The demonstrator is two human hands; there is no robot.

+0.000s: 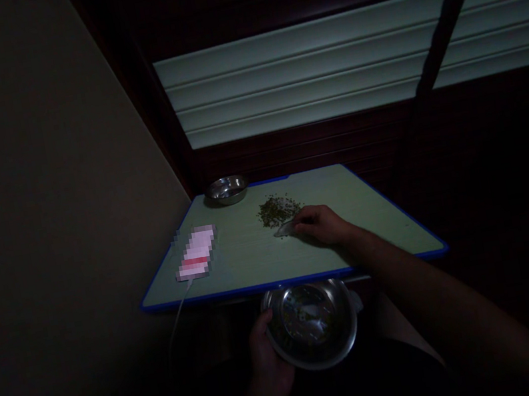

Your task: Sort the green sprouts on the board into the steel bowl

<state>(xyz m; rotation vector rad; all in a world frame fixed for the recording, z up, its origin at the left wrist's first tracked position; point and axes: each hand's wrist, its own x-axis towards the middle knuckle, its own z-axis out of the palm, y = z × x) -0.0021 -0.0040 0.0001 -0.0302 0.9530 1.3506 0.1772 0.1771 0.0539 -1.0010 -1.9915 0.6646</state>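
Note:
My left hand (266, 354) grips the rim of a steel bowl (312, 322), held just below the near edge of a small green table with a blue rim (249, 290). My right hand (320, 224) rests on the tabletop with its fingers curled, touching a small pale item (284, 229) that I cannot make out. Just beyond the fingers lies a heap of small dark green grains (275, 210). A few grains and something pale show inside the bowl.
A second, smaller steel bowl (227, 189) stands at the table's far left corner. A phone (197, 252) lies at the left with a cable trailing off the near edge. A wall is at the left, a slatted window behind. The room is very dark.

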